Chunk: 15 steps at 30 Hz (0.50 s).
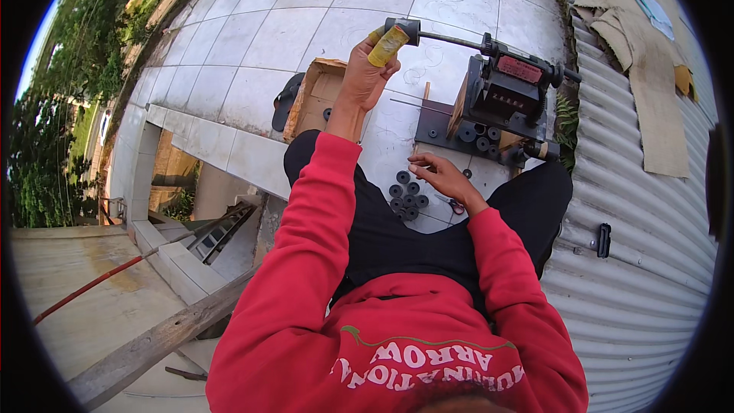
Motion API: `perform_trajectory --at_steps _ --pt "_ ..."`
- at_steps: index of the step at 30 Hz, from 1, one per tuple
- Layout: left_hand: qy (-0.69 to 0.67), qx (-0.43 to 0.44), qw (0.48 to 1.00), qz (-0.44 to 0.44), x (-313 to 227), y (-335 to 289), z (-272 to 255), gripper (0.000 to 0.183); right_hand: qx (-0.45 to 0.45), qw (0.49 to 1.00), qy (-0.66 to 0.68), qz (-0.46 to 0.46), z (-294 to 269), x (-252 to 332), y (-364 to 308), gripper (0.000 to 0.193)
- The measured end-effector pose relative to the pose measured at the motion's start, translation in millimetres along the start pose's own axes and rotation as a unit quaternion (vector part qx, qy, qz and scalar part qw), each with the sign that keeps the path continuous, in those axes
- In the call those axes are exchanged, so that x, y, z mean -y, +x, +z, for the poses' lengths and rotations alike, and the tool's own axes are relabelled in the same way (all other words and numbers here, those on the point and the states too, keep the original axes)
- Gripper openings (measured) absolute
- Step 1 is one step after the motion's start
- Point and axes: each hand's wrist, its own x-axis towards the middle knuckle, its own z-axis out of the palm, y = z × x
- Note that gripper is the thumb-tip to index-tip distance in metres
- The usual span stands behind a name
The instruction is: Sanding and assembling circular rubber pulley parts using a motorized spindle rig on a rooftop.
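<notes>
I sit cross-legged on a tiled floor in a red long-sleeved shirt and black trousers. My left hand [367,69] is raised and grips a small yellow cylinder [388,45] at the end piece of a black shaft [451,38]. That shaft sticks out of a black hand-crank winding machine [508,92] with a red plate on top. My right hand [440,172] hovers low with its fingers loosely apart, just beside a cluster of several small black spools [407,199] on the floor. It holds nothing that I can see.
An open cardboard box [315,95] and a dark sandal [286,101] lie at my left. More black spools sit on the machine's base plate [474,138]. A corrugated metal wall [634,260] runs along my right. The tiled terrace drops off at my left.
</notes>
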Motion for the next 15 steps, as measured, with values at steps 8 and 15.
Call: perform_trajectory --at_steps 8,15 --pt "0.174 0.013 0.982 -0.07 30 19 49 0.042 -0.029 0.983 -0.179 0.033 -5 -15 -6 0.056" --pt "0.056 0.038 0.996 -0.056 39 8 60 0.042 -0.021 0.96 -0.276 0.049 -41 -50 -10 0.052"
